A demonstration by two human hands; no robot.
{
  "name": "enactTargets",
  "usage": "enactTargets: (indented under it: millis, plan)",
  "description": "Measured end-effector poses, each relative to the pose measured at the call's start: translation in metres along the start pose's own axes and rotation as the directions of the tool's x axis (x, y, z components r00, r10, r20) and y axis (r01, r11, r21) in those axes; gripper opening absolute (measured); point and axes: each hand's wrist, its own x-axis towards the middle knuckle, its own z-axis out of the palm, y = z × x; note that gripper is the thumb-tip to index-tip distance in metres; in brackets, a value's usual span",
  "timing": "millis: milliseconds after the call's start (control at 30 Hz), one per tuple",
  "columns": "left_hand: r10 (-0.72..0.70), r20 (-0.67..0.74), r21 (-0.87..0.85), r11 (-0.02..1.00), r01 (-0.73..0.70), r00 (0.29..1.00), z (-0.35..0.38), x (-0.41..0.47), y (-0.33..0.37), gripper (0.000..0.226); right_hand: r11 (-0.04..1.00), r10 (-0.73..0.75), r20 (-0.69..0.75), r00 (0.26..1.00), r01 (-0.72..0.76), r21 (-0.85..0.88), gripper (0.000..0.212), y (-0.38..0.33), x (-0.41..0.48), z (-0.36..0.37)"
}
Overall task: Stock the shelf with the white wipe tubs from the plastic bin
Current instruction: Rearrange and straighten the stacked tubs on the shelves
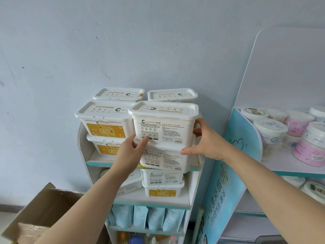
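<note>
A white wipe tub (164,125) with printed text on its front sits on top of another white tub (165,159) on the top level of the narrow white shelf (82,138). My left hand (131,148) grips the upper tub's lower left corner. My right hand (204,140) holds its right side, thumb under the front edge. Two stacked tubs with yellow labels (105,127) stand to its left, and two more tubs (146,95) stand behind. Further tubs (162,184) fill the level below. The plastic bin is not in view.
A cardboard box (40,213) stands open at the lower left. Light blue pouches (147,217) fill a lower shelf level. To the right, a blue-and-white display shelf (241,138) holds round white and pink tubs (270,128). A pale wall is behind.
</note>
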Motion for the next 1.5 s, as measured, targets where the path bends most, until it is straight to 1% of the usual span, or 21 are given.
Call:
enactTargets:
  millis: [33, 67, 133, 167, 200, 267, 367, 433, 500, 600, 700, 800, 867, 933, 1067, 1167, 1233, 1300, 1333, 1400, 1500]
  plan:
    - [-0.025, -0.02, -0.011, 1.0, 0.024, 0.999, 0.003, -0.003, 0.003, 0.037, 1.0, -0.006, 0.004, 1.0, 0.006, 0.002, 0.1, -0.002, -0.002, 0.002]
    - [-0.064, -0.014, -0.054, 0.997, 0.063, 0.998, 0.006, -0.006, 0.007, 0.051, 1.0, -0.015, 0.005, 1.0, 0.015, 0.005, 0.101, -0.004, -0.004, 0.003]
    - [-0.161, 0.064, -0.239, 0.956, 0.172, 0.985, 0.011, -0.01, 0.013, 0.083, 0.999, -0.041, -0.006, 0.999, 0.041, 0.017, 0.1, -0.007, -0.008, 0.005]
    - [-0.204, 0.11, -0.34, 0.912, 0.23, 0.973, 0.014, -0.011, 0.017, 0.088, 0.999, -0.05, -0.014, 0.999, 0.05, 0.02, 0.1, -0.008, -0.009, 0.006]
    - [-0.224, 0.154, -0.413, 0.87, 0.269, 0.962, 0.017, -0.014, 0.023, 0.088, 0.998, -0.056, -0.018, 0.998, 0.056, 0.018, 0.1, -0.009, -0.01, 0.006]
    - [-0.234, 0.198, -0.491, 0.816, 0.303, 0.952, 0.021, -0.021, 0.036, 0.08, 0.998, -0.061, -0.009, 0.998, 0.061, 0.008, 0.099, -0.008, -0.012, 0.005]
    - [-0.237, 0.173, -0.533, 0.794, 0.293, 0.956, 0.025, -0.025, 0.044, 0.072, 0.997, -0.078, 0.013, 0.997, 0.078, 0.011, 0.09, -0.003, -0.018, 0.0]
    - [-0.229, 0.168, -0.532, 0.797, 0.284, 0.959, 0.021, -0.026, 0.043, 0.074, 0.994, -0.1, 0.009, 0.995, 0.099, 0.04, 0.081, 0.0, -0.024, -0.003]
    - [-0.204, 0.187, -0.498, 0.824, 0.272, 0.961, 0.016, -0.028, 0.04, 0.073, 0.991, -0.125, 0.019, 0.992, 0.124, 0.051, 0.077, 0.001, -0.029, -0.003]
    - [-0.103, 0.217, -0.436, 0.88, 0.191, 0.971, 0.01, -0.032, 0.037, 0.065, 0.986, -0.161, 0.028, 0.987, 0.159, 0.047, 0.077, 0.003, -0.03, 0.003]
    - [0.009, 0.262, -0.378, 0.921, 0.094, 0.965, 0.009, -0.039, 0.039, 0.068, 0.978, -0.186, 0.028, 0.982, 0.182, 0.101, 0.081, 0.004, -0.025, 0.01]
    - [0.085, 0.246, -0.313, 0.95, -0.004, 0.966, 0.01, -0.04, 0.038, 0.045, 0.967, -0.207, 0.055, 0.977, 0.196, 0.161, 0.082, 0.0, -0.023, 0.015]
    - [0.095, 0.187, -0.273, 0.961, -0.041, 0.978, 0.009, -0.037, 0.034, 0.035, 0.965, -0.21, 0.058, 0.976, 0.198, 0.174, 0.08, -0.003, -0.021, 0.02]
    - [0.082, 0.137, -0.259, 0.965, -0.044, 0.987, 0.007, -0.034, 0.03, 0.03, 0.966, -0.21, 0.053, 0.976, 0.199, 0.164, 0.078, -0.005, -0.019, 0.023]
    - [0.038, 0.106, -0.209, 0.978, -0.015, 0.994, 0.0, -0.03, 0.023, 0.031, 0.968, -0.19, 0.058, 0.98, 0.177, 0.176, 0.077, -0.008, -0.01, 0.024]
    - [0.037, 0.134, -0.205, 0.979, -0.009, 0.99, -0.006, -0.028, 0.02, 0.034, 0.972, -0.157, 0.097, 0.983, 0.136, 0.194, 0.087, -0.007, 0.001, 0.021]
    - [0.051, 0.149, -0.204, 0.979, -0.019, 0.988, -0.01, -0.026, 0.018, 0.033, 0.987, -0.133, 0.149, 0.98, 0.116, 0.115, 0.102, -0.007, 0.014, 0.018]
    - [0.065, 0.171, -0.201, 0.979, -0.03, 0.983, -0.013, -0.026, 0.018, 0.031, 0.994, -0.112, 0.245, 0.963, 0.104, 0.044, 0.116, -0.01, 0.027, 0.015]
    - [0.071, 0.177, -0.199, 0.979, -0.035, 0.982, -0.015, -0.026, 0.017, 0.031, 0.994, -0.105, 0.295, 0.95, 0.1, 0.032, 0.119, -0.011, 0.034, 0.014]
    - [0.08, 0.171, -0.194, 0.98, -0.046, 0.982, -0.02, -0.023, 0.013, 0.03, 0.994, -0.105, 0.371, 0.923, 0.098, 0.036, 0.117, -0.014, 0.045, 0.013]
    - [0.097, 0.175, -0.176, 0.982, -0.066, 0.98, -0.03, -0.02, 0.006, 0.03, 0.994, -0.108, 0.404, 0.908, 0.087, 0.071, 0.101, -0.016, 0.059, 0.015]
